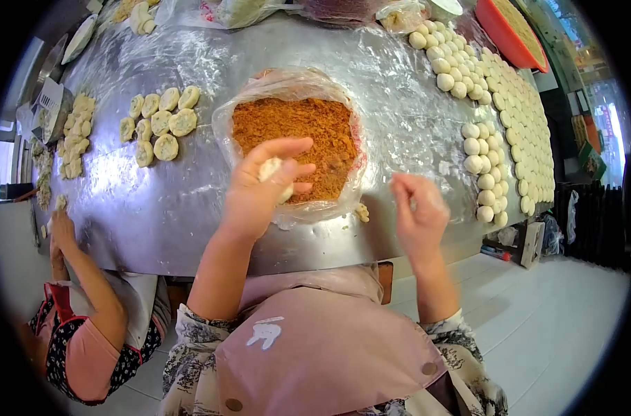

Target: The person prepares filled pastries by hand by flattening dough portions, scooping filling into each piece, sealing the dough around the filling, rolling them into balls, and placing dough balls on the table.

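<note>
My left hand (254, 191) is over the near left part of an open plastic bag of orange-brown crumbly filling (294, 125). A pale piece of dough (270, 168) sits in its curled fingers, partly hidden by them. To the right of the bag, my right hand (423, 211) is raised near the table edge with its fingers curled together. Whether anything is inside those fingers cannot be seen. A small dough scrap (362, 212) lies by the bag's near right edge.
Flattened filled rounds (160, 123) lie on the metal table (169, 201) at left, with dough pieces (77, 135) beyond. Rows of dough balls (485, 163) and flatter rounds (523, 132) cover the right side. A red basin (513, 31) stands far right. A co-worker's hand (62, 227) works at left.
</note>
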{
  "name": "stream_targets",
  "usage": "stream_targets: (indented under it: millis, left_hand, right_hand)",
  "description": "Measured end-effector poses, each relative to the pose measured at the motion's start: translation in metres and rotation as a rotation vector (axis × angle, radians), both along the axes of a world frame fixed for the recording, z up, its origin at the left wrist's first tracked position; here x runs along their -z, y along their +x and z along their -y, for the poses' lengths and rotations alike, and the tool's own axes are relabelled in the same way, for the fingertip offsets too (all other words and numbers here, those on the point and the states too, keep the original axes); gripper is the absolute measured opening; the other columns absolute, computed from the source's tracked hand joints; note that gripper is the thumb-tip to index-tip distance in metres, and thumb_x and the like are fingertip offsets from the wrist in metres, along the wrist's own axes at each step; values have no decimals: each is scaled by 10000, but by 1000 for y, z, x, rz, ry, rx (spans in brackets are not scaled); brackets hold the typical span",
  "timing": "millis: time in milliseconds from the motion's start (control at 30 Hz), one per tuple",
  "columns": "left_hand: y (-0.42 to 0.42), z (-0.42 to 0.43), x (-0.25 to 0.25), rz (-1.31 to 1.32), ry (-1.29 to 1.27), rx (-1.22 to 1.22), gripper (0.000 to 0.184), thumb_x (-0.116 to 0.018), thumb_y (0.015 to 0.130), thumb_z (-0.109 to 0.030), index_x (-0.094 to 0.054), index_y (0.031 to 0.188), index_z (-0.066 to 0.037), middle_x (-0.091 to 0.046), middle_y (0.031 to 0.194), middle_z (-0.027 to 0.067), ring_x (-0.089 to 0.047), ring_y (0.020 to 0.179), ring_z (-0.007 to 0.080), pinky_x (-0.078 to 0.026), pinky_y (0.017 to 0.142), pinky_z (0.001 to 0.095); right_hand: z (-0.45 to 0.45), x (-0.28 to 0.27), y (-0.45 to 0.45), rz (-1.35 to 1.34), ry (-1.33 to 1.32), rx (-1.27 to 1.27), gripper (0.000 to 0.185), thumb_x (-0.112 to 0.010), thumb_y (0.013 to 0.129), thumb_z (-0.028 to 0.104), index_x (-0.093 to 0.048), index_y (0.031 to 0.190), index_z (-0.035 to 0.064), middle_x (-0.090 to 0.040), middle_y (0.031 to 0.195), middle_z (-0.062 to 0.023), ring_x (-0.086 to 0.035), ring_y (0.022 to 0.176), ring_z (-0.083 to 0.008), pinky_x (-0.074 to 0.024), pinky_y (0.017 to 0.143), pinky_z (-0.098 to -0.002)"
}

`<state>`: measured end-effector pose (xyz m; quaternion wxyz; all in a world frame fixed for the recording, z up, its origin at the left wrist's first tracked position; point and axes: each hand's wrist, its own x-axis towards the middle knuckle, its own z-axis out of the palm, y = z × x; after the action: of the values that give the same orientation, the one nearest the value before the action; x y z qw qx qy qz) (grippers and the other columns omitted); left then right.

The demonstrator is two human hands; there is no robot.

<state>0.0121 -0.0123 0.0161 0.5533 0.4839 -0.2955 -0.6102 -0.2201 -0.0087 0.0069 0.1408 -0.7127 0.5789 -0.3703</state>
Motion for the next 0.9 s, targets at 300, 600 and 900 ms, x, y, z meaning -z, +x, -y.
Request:
stream_targets:
  millis: [300, 600, 900]
  left_hand:
    - [11, -5, 13, -579, 50, 97, 575, -358, 976, -546, -357, 571, -139, -437, 620, 38, -530, 625, 212, -457, 554, 334]
    - [-6, 4, -6, -736, 86, -253, 541, -288, 991, -551, -422, 686, -125, -509, 772, 47, -566, 969, 250, -461, 809, 368]
    - [-4, -7, 7, -435, -243, -144, 620, -295, 974, -574, -551, 1097, -23, -584, 1142, 149, -490, 1215, 278, -320, 1075, 434]
  right_hand:
    - [-53, 58, 10, -215, 77, -226, 283, -662, 822, 55, -643, 1104, 44, -643, 1099, -155, -586, 1091, -335, -465, 941, -410]
    - [2, -25, 77, 130, 6, -371, 400, -665, 858, 165, -540, 1198, -6, -639, 1051, -190, -588, 1058, -328, -456, 928, -382]
    - [7, -13, 116, 676, 563, -481, 426, -434, 998, 386, -502, 1169, 1, -620, 953, -153, -633, 790, -265, -496, 708, -349]
